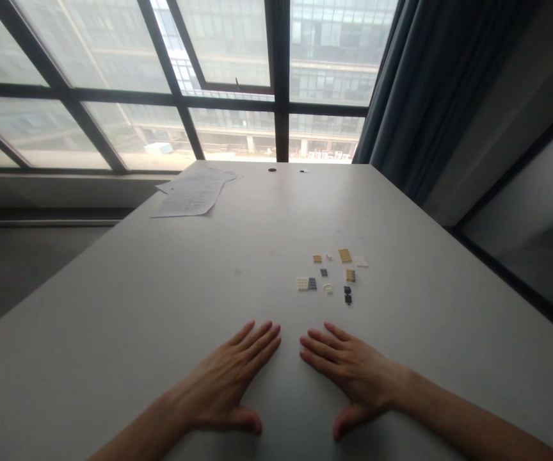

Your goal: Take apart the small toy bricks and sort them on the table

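Left hand and right hand rest palm down on the white table, thumbs splayed. We note both fully open, flat, with nothing in hold; the 2 sets of fingertips stand apart.

Beyond the right hand, toward the table's right edge, we find the loose small pieces: black piece nearest that edge, cream brick and grey brick side by side to its left, yellow brick farther toward the far edge. Papers lie at the far left corner.

Risks, in our judgement: a forward slide of the right hand could scatter the pieces, since they lie near its fingers and nothing visible fixes them. Curved white piece could be overlooked, being pale on a pale surface.

Orientation: the black piece's long axis runs roughly from near to far, along the right edge's general direction; cream and grey together run crosswise, parallel to the far edge. We cannot tell a front end on any.
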